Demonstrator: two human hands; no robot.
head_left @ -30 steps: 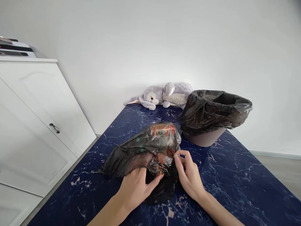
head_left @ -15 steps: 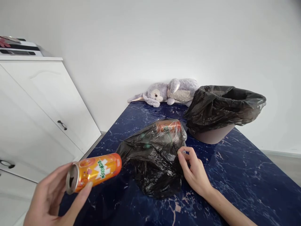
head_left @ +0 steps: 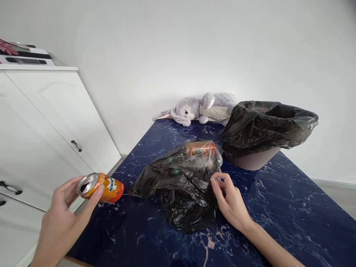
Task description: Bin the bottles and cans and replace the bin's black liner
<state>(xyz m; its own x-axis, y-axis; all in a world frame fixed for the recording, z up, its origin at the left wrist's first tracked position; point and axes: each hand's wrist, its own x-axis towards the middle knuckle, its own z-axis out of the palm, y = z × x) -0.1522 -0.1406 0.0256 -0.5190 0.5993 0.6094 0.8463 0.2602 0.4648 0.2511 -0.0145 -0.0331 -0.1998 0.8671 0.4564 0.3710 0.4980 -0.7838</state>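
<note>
My left hand point(head_left: 69, 207) grips an orange Mirinda soda can point(head_left: 107, 188) near its opened top. The can tilts over the left edge of the dark blue marbled table, its base toward the bag; whether it touches the table I cannot tell. A thin black plastic bag point(head_left: 183, 193) lies crumpled mid-table. Through its film shows another orange can point(head_left: 201, 149), lying on its side, with some green and white shapes beside it. My right hand point(head_left: 229, 202) rests at the bag's right side, thumb and forefinger pinched together on its edge.
A bin point(head_left: 251, 159) lined with a black bag stands at the table's right rear. At the back, a grey plush rabbit point(head_left: 205, 107) lies against the wall. A white cabinet point(head_left: 50, 122) with dark handles stands on the left, below the tabletop's point(head_left: 133, 237) side edge.
My left hand has carried the can left and away from the bag, turning its opened top upward. The right hand keeps its place at the bag. The view has shifted slightly.
</note>
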